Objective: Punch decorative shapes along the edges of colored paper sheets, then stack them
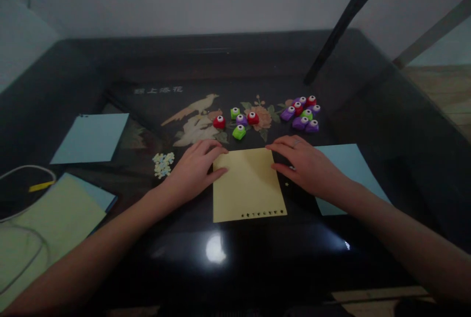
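Observation:
A yellow sheet of paper (248, 184) lies on the dark table in front of me, with a row of small punched shapes along its near edge. My left hand (200, 162) grips the sheet by its far left corner, thumb on the paper. At the far right corner, my right hand (298, 162) holds its edge with curved fingers and wears a ring. Beyond the sheet stand several small craft punches (239, 132) in red, green and purple with white buttons. A tiny punched-out piece (287, 184) rests by the sheet's right edge.
Another cluster of craft punches (300, 122) sits at the back right. Small paper cut-outs (163, 165) are piled left of my left hand. Blue sheets lie at left (91, 138) and right (353, 165). Yellow-green paper (55, 224) and a white cable (27, 167) are at near left.

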{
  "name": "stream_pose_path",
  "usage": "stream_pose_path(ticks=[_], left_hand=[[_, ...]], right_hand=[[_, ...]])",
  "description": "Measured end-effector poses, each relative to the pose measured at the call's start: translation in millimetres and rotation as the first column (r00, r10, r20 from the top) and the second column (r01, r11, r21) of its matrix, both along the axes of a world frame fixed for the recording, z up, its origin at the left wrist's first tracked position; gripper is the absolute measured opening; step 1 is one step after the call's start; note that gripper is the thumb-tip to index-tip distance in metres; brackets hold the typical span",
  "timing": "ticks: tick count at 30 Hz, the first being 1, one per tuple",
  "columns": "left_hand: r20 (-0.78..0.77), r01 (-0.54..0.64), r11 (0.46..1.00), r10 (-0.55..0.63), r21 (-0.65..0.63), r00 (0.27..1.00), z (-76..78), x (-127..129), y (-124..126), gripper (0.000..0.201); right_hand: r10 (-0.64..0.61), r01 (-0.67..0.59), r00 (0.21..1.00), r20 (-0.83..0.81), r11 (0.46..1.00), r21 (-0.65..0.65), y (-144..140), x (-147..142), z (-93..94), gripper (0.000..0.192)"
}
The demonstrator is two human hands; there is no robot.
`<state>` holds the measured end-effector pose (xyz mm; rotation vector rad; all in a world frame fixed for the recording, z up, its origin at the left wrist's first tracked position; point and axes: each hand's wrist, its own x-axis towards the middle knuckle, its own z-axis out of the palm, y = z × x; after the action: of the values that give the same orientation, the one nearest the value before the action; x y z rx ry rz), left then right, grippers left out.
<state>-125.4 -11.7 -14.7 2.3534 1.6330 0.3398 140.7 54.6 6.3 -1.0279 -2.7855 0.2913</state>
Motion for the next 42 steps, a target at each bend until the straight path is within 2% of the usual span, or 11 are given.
stream_pose_path(ticks=[3,7,13,23,26,29,34,36,37,40,42], left_hand=[[-0.023,-0.04,0.998,0.039,-0.047,0.999,-1.2,0,3,0.045],[-0.011,-0.049,0.997,0.048,-0.061,0.999,-4.4,0,5,0.051],[0.025,-0.048,0.998,0.049,-0.046,0.998,-8.9,-3,4,0.055],[0.02,-0.018,0.997,0.017,0.07,1.0,-1.4,0,-1,0.036],[0.017,-0.024,0.996,0.023,0.086,1.0,-0.9,1,-2,0.022],[0.073,-0.075,0.997,0.072,0.036,0.995,0.6,0,-2,0.009],[0.323,-0.2,0.965,0.246,-0.167,0.914,9.2,-5,3,0.013],[0.437,-0.245,0.938,0.332,-0.245,0.836,13.2,-8,5,0.015],[0.491,-0.262,0.922,0.375,-0.284,0.786,15.0,-9,7,0.016],[0.606,-0.298,0.878,0.475,-0.374,0.638,18.6,-11,9,0.018],[0.631,-0.313,0.858,0.512,-0.407,0.582,19.9,-10,9,0.016]], right_hand=[[0.022,-0.021,0.995,0.1,1.0,-0.007,2,-13,-8.8,0.044],[-0.012,0.015,0.993,0.114,1.0,-0.024,7,-14,-13.5,0.052],[-0.014,0.019,0.999,0.049,0.995,-0.094,10,-10,-18.4,0.047],[-0.062,0.056,0.998,-0.033,0.985,-0.16,9,-13,-16.0,0.041],[-0.075,0.064,0.996,-0.056,0.982,-0.176,9,-13,-16.3,0.042],[-0.087,0.076,0.995,-0.05,0.977,-0.199,8,-14,-16.4,0.052],[-0.148,0.105,0.98,-0.134,0.952,-0.286,11,-12,-10.5,0.055],[-0.222,0.114,0.954,-0.204,0.892,-0.437,15,-10,-5.9,0.054],[-0.268,0.107,0.935,-0.233,0.838,-0.536,16,-8,-3.3,0.055],[-0.382,0.033,0.887,-0.259,0.614,-0.789,19,-5,4.2,0.048],[-0.414,-0.012,0.879,-0.236,0.476,-0.88,18,-5,7.8,0.033]])
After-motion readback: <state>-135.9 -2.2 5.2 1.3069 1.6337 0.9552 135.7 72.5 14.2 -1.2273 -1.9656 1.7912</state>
